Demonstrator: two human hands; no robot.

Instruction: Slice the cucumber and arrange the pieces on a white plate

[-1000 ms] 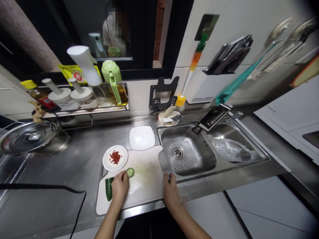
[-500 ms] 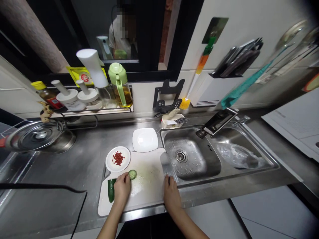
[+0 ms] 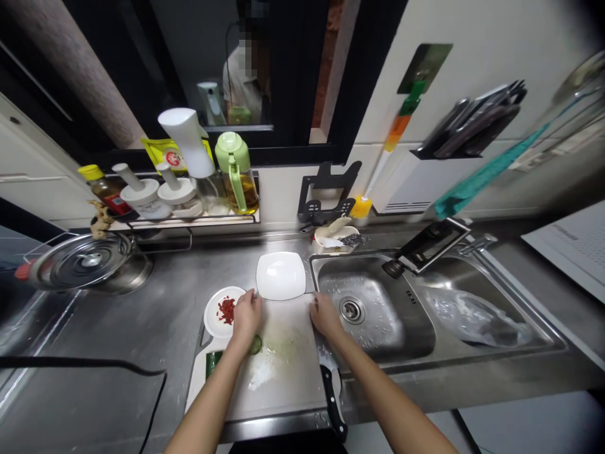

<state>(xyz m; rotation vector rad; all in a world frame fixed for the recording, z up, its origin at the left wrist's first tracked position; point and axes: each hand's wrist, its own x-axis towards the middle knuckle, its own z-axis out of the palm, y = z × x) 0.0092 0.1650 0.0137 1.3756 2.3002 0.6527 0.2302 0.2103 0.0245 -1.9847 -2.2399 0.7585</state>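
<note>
Reference dial: centre of the cutting board (image 3: 288, 378), 12 o'clock pointing away from the operator. The left hand (image 3: 248, 315) is at 11 o'clock, fingers curled and narrow, beside the near left corner of the square plate (image 3: 280, 276), which sits at 12. The right hand (image 3: 326, 313) is at 1 o'clock, fingers narrow, at the board's far right corner. Whether either hand grips anything cannot be determined. Cucumber piece (image 3: 212, 362): 9 o'clock. Knife (image 3: 331, 397): 4 o'clock.
</note>
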